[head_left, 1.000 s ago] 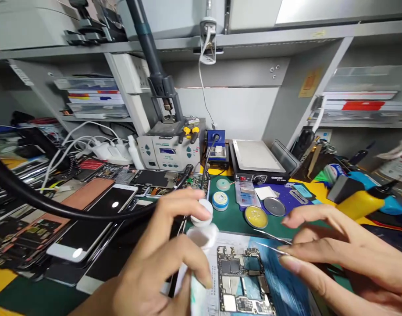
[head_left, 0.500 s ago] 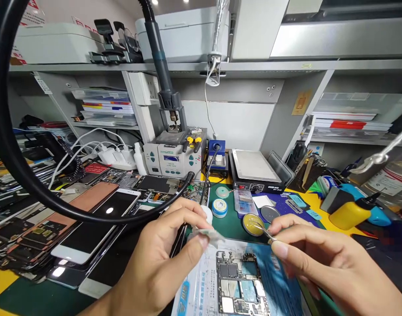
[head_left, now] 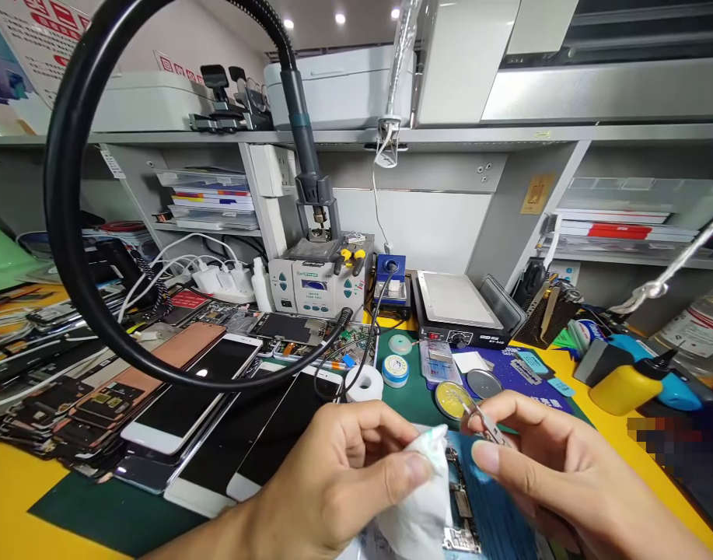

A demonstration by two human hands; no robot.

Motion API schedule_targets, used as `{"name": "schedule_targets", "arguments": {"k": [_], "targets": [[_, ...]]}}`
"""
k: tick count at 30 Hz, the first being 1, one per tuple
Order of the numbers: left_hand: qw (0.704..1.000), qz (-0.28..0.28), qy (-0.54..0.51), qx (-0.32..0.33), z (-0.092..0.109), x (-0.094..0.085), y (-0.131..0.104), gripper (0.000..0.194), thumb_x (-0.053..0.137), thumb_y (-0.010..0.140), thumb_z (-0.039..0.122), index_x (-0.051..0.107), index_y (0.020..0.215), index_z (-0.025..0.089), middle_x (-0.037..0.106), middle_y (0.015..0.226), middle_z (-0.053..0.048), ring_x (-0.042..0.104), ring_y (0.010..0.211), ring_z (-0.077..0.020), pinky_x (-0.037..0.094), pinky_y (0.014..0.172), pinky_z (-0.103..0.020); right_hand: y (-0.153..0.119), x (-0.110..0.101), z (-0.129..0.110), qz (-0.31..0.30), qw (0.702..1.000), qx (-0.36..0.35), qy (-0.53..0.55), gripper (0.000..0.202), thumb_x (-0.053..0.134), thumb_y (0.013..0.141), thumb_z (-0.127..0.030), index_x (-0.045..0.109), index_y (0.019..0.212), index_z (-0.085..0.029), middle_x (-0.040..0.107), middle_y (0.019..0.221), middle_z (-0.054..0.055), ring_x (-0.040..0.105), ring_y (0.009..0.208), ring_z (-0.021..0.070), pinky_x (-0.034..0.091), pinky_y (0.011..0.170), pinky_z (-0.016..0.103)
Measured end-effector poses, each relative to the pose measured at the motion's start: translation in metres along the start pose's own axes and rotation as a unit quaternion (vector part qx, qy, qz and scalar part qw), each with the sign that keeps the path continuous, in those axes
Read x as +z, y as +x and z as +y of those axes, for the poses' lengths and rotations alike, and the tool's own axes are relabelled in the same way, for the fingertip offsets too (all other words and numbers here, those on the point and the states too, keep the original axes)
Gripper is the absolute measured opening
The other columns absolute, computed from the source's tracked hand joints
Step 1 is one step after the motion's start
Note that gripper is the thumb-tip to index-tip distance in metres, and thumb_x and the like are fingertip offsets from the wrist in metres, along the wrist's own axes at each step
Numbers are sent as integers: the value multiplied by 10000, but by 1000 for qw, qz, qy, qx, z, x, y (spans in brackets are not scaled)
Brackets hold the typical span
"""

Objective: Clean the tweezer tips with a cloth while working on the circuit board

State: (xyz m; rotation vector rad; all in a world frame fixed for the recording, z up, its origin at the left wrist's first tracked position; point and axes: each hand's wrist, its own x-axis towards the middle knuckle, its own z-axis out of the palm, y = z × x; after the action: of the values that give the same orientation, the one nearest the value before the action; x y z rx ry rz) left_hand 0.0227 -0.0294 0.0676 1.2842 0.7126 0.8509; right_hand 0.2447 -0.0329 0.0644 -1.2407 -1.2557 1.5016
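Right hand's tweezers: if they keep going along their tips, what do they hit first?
Likely the yellow flux tin: the tweezers in the right hand point up-left at it. Depth unclear; tips may pass above it.

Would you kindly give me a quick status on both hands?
Left hand pinching white wipe. Right hand gripping tweezers. Circuit board beneath, partly covered.

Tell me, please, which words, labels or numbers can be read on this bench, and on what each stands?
None reads clearly.
Soldering station: green brand strip and display, too blurred.
Hotplate: front label too small.
Wall posters: red print, illegible.
Blue mat: markings too small.
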Motion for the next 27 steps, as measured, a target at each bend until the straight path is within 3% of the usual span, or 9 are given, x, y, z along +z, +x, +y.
{"name": "schedule_targets", "arguments": {"k": [2, 5, 9, 12, 15, 17, 20, 24, 27], "targets": [[1000, -18, -15, -20, 0, 4, 1, 268, 705, 854, 367, 654, 872, 105, 569, 736, -1, 455, 657, -70, 342, 604, -183, -2, 9, 1, -14, 999, -28, 44, 281, 857, 661, -428, 693, 832, -277, 655, 697, -44, 553, 601, 135, 444, 533, 227], [998, -37, -29, -44, -1, 8, 1, 313, 712, 841, 404, 631, 842, 101, 509, 687, 17, 397, 602, -57, 300, 557, -183, -4, 18, 4, -14, 995, -60, 75, 263, 880, 648, -349, 711, 832, -266, 710, 827, -19, 608, 712, 146, 480, 596, 221], [998, -50, -14, -47, -3, 8, 0, 368, 637, 891, 457, 623, 813, 97, 464, 657, 24, 361, 586, -56, 295, 554, -187, -2, 18, 4, -28, 993, -18, 111, 262, 906, 647, -271, 709, 818, -245, 626, 682, -73, 424, 455, 24, 315, 382, 114], [999, -32, 5, -42, -3, 8, -2, 355, 672, 857, 424, 631, 1008, 106, 573, 827, -35, 499, 735, -109, 412, 693, -224, 0, 15, 4, -27, 988, 0, 150, 286, 922, 631, -303, 699, 798, -237, 630, 656, -74, 312, 386, -15, 215, 331, 99], [996, 24, 84, -29, -4, 11, -4, 420, 699, 800, 351, 568, 1142, 146, 594, 946, -65, 553, 845, -173, 464, 761, -289, 3, 14, 5, -20, 989, 10, 147, 345, 934, 597, -368, 676, 778, -228, 513, 471, -112, 252, 343, -11, 179, 316, 109], [987, 56, 149, -2, -6, 13, -5, 328, 633, 836, 356, 574, 1089, 156, 597, 877, -51, 557, 784, -167, 467, 705, -281, 4, 14, 7, -20, 990, 18, 140, 365, 922, 611, -400, 649, 789, -235, 422, 388, -142, 212, 324, -4, 146, 313, 123], [975, 69, 208, 27, -8, 15, -6, 281, 534, 907, 409, 603, 982, 147, 605, 774, -44, 554, 702, -156, 449, 647, -271, 5, 12, 9, -20, 991, 20, 128, 328, 848, 713, -447, 616, 805, -235, 414, 361, -139, 193, 315, 6, 113, 319, 153], [987, 50, 150, 9, -7, 12, -6, 343, 524, 934, 475, 600, 917, 141, 588, 740, -33, 521, 666, -130, 421, 626, -252, 5, 8, 8, -25, 994, 27, 105, 305, 727, 820, -504, 614, 817, -220, 462, 348, -105, 189, 306, 12, 95, 323, 175], [995, 53, 89, -10, -5, 9, -5, 378, 553, 920, 509, 584, 845, 140, 526, 689, -3, 450, 622, -103, 367, 582, -236, 4, 6, 6, -27, 994, 35, 100, 345, 753, 780, -524, 611, 871, -224, 479, 362, -99, 208, 315, 24, 98, 309, 171]]}}
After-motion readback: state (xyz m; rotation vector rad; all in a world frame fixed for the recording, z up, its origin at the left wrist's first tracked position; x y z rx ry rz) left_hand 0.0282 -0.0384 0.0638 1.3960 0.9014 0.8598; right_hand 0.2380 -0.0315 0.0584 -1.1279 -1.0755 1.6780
